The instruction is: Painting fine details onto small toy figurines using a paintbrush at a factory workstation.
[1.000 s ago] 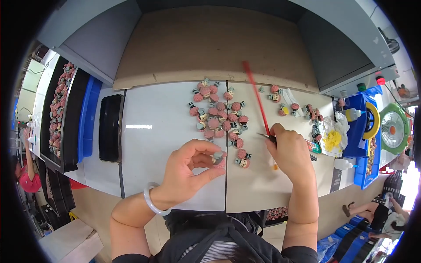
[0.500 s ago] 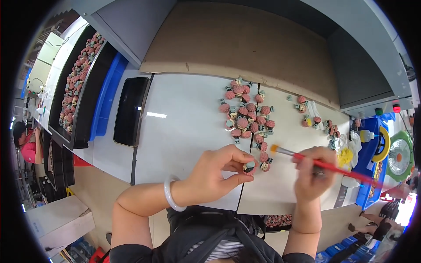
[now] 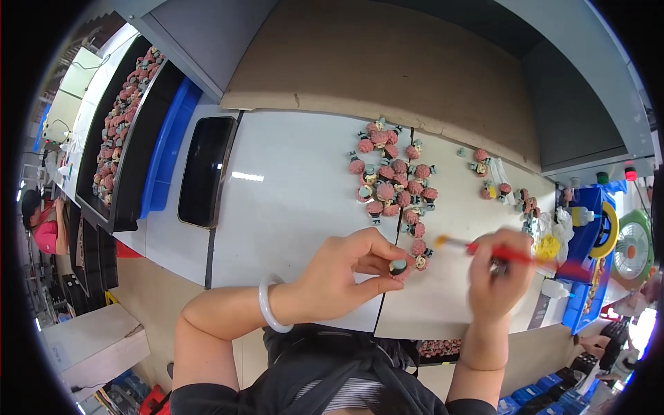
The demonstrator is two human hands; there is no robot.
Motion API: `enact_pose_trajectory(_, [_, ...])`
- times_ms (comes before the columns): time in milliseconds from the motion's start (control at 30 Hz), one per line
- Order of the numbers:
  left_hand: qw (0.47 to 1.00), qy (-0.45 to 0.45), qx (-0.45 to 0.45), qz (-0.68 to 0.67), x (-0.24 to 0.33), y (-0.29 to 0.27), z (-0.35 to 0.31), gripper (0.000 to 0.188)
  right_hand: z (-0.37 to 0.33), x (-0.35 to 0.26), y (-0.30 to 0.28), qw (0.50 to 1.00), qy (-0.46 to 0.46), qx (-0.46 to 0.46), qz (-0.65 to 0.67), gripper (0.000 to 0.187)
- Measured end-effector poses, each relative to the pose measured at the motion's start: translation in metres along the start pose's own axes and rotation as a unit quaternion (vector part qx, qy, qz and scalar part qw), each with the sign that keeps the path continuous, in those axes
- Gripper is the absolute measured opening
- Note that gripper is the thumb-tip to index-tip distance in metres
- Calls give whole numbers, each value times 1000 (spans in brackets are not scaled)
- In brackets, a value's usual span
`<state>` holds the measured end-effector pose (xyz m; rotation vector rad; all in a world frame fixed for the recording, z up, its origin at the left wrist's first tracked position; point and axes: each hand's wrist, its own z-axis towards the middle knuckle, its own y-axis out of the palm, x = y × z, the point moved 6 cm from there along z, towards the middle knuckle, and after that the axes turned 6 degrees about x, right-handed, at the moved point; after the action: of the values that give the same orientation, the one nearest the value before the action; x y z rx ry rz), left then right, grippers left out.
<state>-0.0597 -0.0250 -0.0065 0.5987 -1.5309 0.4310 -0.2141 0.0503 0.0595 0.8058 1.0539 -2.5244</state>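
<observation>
Between the thumb and fingers of my left hand [image 3: 346,273] is a small pink figurine [image 3: 398,268] with a grey-green and black part facing up. My right hand [image 3: 499,277] grips a red-handled paintbrush [image 3: 456,242], blurred by motion; its yellowish bristles point left, apart from the figurine. Also in the right palm is a small dark object that I cannot make out. Just beyond my hands, a cluster of similar pink figurines [image 3: 385,191] lies on the white table [image 3: 290,194]. Several more figurines [image 3: 479,167] are scattered farther right.
A black phone [image 3: 206,171] lies at the left, beside a blue tray [image 3: 166,155] and a black tray [image 3: 128,200] full of figurines. Small bottles [image 3: 555,288], a yellow tape roll [image 3: 609,230], a blue bin [image 3: 577,311] and a green fan [image 3: 631,249] are at the right. A grey shelf [image 3: 387,62] stands behind.
The figurine has turned slightly in my left fingers. My right hand and the brush have shifted slightly right. The view has moved a little.
</observation>
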Motion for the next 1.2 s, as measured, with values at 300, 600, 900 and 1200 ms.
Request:
enact_pose_trajectory(300, [981,6,-55,-187,10,5,2,31,6,44,0,945,196,-159,-207,14])
enact_pose_trajectory(600, [951,-31,-105,-291,7,11,0,29,-9,1,37,954,105,-275,58,22])
enact_pose_trajectory(900, [982,30,-55,-177,20,1,1,33,-6,-11,23,977,-62,-196,65,25])
enact_pose_trajectory(1200, [991,12,-63,-117,19,0,1,37,-13,-21,37,967,-91,-236,25,30])
